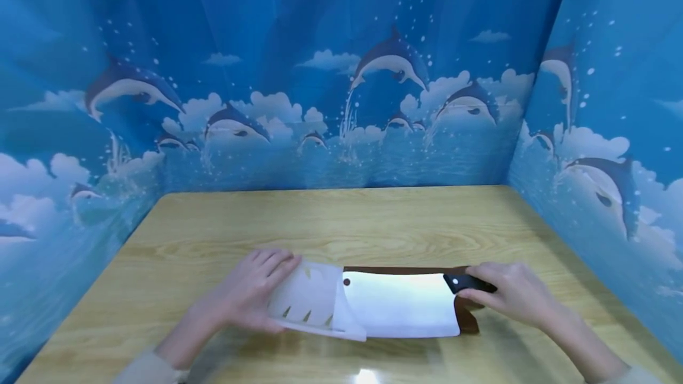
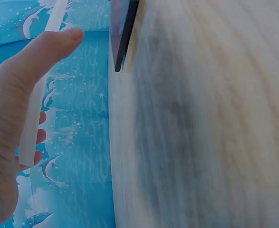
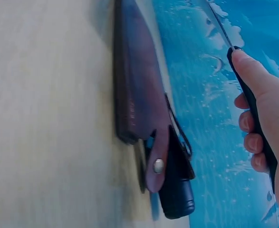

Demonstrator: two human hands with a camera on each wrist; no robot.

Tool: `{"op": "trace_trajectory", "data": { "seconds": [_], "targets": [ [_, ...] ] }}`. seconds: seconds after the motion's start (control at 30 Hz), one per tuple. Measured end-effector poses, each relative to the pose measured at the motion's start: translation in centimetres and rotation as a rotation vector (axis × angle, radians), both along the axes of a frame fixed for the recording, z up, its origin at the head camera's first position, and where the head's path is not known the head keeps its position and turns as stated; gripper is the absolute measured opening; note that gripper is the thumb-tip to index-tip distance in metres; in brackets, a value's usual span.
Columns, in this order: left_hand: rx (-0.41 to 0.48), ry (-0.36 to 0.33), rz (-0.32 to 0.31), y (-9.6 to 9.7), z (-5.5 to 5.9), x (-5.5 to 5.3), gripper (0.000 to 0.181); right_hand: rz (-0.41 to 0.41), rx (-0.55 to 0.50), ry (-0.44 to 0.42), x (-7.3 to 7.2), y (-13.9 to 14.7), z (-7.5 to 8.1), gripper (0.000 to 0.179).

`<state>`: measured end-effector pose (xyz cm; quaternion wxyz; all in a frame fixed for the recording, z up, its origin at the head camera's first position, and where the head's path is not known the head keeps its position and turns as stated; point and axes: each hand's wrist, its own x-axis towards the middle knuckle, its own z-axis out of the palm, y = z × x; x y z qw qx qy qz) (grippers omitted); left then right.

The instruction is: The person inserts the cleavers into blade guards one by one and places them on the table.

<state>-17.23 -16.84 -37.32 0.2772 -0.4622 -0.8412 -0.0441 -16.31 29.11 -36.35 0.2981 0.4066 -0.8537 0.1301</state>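
Note:
A cleaver with a broad steel blade lies level across the head view. My right hand grips its black handle; in the right wrist view the fingers wrap that handle, thumb along its top. My left hand holds a translucent white blade cover with notched marks, thumb on one side and fingers on the other, as the left wrist view shows. The blade's front end, with a small hole, meets the cover's mouth; whether any is inside, I cannot tell.
Behind the cleaver a brown leather sheath with a metal snap lies on the wooden table, a second black handle sticking out of it. Blue dolphin-print curtains close off the back and both sides.

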Motion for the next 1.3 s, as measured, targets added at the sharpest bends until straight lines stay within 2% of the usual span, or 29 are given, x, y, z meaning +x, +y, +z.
{"op": "trace_trajectory", "data": {
  "seconds": [0.2, 0.6, 0.8, 1.1, 1.3],
  "targets": [
    [0.000, -0.058, 0.018, -0.3, -0.2, 0.9, 0.104, -0.052, 0.013, -0.072, 1.2, -0.4, -0.3, 0.032],
    [0.032, -0.050, -0.015, -0.6, -0.1, 1.4, 0.103, -0.055, -0.006, -0.090, 2.2, -1.1, 0.1, 0.030],
    [0.006, -0.095, -0.032, 0.7, 0.4, 1.2, 0.102, -0.078, 0.008, -0.106, 2.0, -3.2, 0.5, 0.031],
    [-0.027, -0.179, 0.047, 2.2, 0.6, 1.2, 0.102, -0.143, 0.019, -0.078, 1.7, -6.0, -0.1, 0.035],
    [-0.055, -0.156, 0.048, 3.7, 0.3, 0.7, 0.102, -0.228, 0.057, -0.123, 1.4, -7.4, -0.5, 0.033]
  ]
}}
